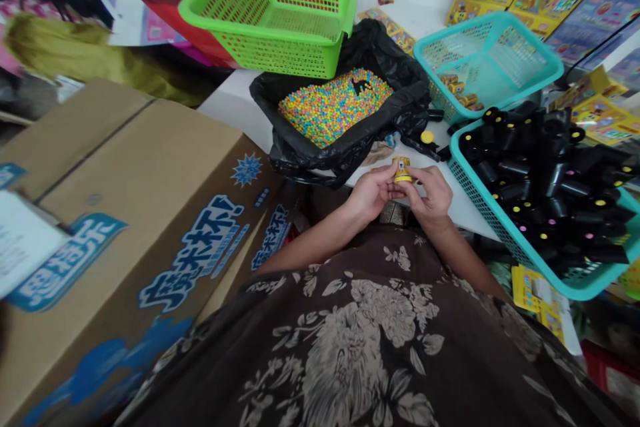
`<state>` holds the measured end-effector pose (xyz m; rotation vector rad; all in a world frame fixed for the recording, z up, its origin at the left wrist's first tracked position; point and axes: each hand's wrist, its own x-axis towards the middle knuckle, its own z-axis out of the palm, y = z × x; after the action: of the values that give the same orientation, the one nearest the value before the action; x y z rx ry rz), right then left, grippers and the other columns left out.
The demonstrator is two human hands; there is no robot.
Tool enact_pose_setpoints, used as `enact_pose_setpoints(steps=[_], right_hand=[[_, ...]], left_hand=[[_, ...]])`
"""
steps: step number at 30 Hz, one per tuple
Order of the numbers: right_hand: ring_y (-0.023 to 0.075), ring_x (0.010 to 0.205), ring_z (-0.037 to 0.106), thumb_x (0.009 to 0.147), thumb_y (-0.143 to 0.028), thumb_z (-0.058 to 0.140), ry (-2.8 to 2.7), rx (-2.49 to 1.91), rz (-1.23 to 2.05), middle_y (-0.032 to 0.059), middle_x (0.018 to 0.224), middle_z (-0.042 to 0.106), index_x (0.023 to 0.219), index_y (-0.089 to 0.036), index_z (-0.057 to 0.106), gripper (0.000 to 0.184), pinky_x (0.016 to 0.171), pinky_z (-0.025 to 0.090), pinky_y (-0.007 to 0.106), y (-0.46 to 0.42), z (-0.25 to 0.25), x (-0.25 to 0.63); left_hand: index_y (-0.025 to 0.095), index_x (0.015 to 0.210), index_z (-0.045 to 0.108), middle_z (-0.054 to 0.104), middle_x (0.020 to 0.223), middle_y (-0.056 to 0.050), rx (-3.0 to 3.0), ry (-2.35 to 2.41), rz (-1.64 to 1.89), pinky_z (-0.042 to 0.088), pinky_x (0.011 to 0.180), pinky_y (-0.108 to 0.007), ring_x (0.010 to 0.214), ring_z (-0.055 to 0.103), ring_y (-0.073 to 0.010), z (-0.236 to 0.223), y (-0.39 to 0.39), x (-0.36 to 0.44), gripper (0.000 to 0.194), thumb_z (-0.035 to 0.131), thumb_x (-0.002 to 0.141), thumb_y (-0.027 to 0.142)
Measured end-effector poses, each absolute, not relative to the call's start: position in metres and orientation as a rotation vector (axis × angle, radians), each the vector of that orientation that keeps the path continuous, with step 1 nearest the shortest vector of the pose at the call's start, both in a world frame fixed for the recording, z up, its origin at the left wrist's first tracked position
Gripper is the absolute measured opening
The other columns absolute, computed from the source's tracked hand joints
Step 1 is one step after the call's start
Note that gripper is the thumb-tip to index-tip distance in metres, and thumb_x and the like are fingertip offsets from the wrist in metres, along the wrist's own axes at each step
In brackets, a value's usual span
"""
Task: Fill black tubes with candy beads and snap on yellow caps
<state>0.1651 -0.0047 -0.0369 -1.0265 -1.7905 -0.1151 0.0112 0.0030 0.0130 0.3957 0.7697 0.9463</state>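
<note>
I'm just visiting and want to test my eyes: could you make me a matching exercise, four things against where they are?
Things
1. Tiny coloured balls
2. Black pieces
3. Small yellow container
4. Large cardboard box

Places
A. Heaped in a turquoise basket
B. At the picture's left
C. Between the fingers of the left hand and right hand
D. Inside black plastic lining

Pairs: 1-D, 2-A, 3-C, 4-B

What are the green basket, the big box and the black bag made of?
The green basket looks like hard, smooth plastic: stiff shape, neat holes. The big box seems dull brown cardboard, with flat sides and folded edges. The black bag is probably thin, shiny plastic, as it's wrinkly.
</note>
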Motion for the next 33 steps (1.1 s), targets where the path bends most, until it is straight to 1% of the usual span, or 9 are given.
enact_pose_setpoints(steps=[3, 6, 10, 13, 17, 22, 24, 29, 33], right_hand=[[0.0213, 0.078, 0.068, 0.098, -0.035, 0.073, -1.743, -0.960, -0.122, 0.0044, 0.091, 0.075, 0.121, -0.026, 0.074, 0.024, 0.070, 0.059, 0.037, -0.005, -0.037, 0.165], [0.0222, 0.081, 0.068, 0.099, -0.033, 0.072, -1.761, -0.921, -0.094, 0.0056, 0.095, 0.076, 0.122, -0.026, 0.075, 0.025, 0.072, 0.058, 0.038, -0.005, -0.037, 0.165], [0.0224, 0.078, 0.067, 0.101, -0.036, 0.068, -1.786, -0.954, 0.016, 0.0054, 0.092, 0.076, 0.123, -0.026, 0.076, 0.025, 0.072, 0.058, 0.039, -0.003, -0.040, 0.166], [0.0214, 0.077, 0.064, 0.100, -0.033, 0.069, -1.816, -0.928, -0.027, 0.0036, 0.086, 0.074, 0.119, -0.028, 0.078, 0.021, 0.074, 0.056, 0.039, -0.002, -0.043, 0.168], [0.0205, 0.073, 0.062, 0.100, -0.034, 0.070, -1.853, -0.950, -0.097, 0.0027, 0.079, 0.070, 0.111, -0.026, 0.079, 0.016, 0.071, 0.054, 0.038, -0.002, -0.041, 0.170], [0.0218, 0.078, 0.065, 0.100, -0.039, 0.070, -1.746, -0.958, 0.003, 0.0050, 0.092, 0.075, 0.125, -0.025, 0.075, 0.029, 0.071, 0.057, 0.037, -0.002, -0.038, 0.169], [0.0226, 0.080, 0.067, 0.100, -0.039, 0.069, -1.761, -0.961, -0.005, 0.0056, 0.093, 0.076, 0.124, -0.025, 0.076, 0.028, 0.073, 0.058, 0.038, -0.002, -0.039, 0.169], [0.0229, 0.080, 0.068, 0.104, -0.042, 0.064, -1.812, -1.009, -0.034, 0.0062, 0.090, 0.077, 0.116, -0.025, 0.078, 0.026, 0.073, 0.059, 0.040, 0.000, -0.040, 0.168], [0.0205, 0.073, 0.064, 0.104, -0.037, 0.065, -1.809, -0.930, -0.003, 0.0043, 0.083, 0.074, 0.112, -0.024, 0.078, 0.020, 0.067, 0.055, 0.037, 0.000, -0.040, 0.167]], left_hand=[[0.016, 0.084, 0.072, 0.073, 0.071, -0.001, 0.380, 0.764, 0.924, 0.050, 0.058, -0.023, 0.058, 0.064, -0.0109, 0.015, 0.005, 0.010, 0.025, 0.072, 0.097, 0.037], [0.016, 0.082, 0.071, 0.071, 0.069, 0.001, 0.366, 0.778, 0.951, 0.048, 0.057, -0.021, 0.056, 0.061, -0.0083, 0.014, 0.008, 0.011, 0.023, 0.075, 0.095, 0.034], [0.016, 0.079, 0.070, 0.070, 0.068, 0.000, 0.373, 0.795, 0.959, 0.048, 0.060, -0.021, 0.057, 0.062, -0.0088, 0.010, 0.007, 0.012, 0.024, 0.079, 0.092, 0.034], [0.016, 0.074, 0.068, 0.068, 0.064, 0.001, 0.386, 0.815, 0.986, 0.048, 0.063, -0.023, 0.057, 0.062, -0.0091, 0.006, 0.003, 0.014, 0.028, 0.081, 0.090, 0.034], [0.016, 0.073, 0.067, 0.067, 0.064, 0.002, 0.395, 0.809, 1.024, 0.049, 0.063, -0.023, 0.056, 0.061, -0.0080, 0.004, -0.001, 0.017, 0.027, 0.083, 0.089, 0.031], [0.015, 0.083, 0.073, 0.074, 0.074, -0.003, 0.382, 0.781, 0.905, 0.053, 0.066, -0.024, 0.062, 0.067, -0.0115, 0.010, 0.002, 0.014, 0.030, 0.076, 0.095, 0.043], [0.016, 0.083, 0.073, 0.073, 0.072, -0.003, 0.384, 0.783, 0.893, 0.052, 0.066, -0.024, 0.062, 0.066, -0.0118, 0.010, 0.005, 0.012, 0.031, 0.075, 0.096, 0.044], [0.015, 0.080, 0.074, 0.069, 0.069, 0.001, 0.381, 0.804, 0.965, 0.048, 0.066, -0.024, 0.061, 0.061, -0.0094, 0.007, 0.007, 0.014, 0.020, 0.081, 0.090, 0.031], [0.014, 0.074, 0.071, 0.066, 0.065, 0.001, 0.381, 0.815, 0.982, 0.045, 0.064, -0.023, 0.058, 0.057, -0.0083, 0.005, 0.004, 0.017, 0.023, 0.081, 0.090, 0.027]])
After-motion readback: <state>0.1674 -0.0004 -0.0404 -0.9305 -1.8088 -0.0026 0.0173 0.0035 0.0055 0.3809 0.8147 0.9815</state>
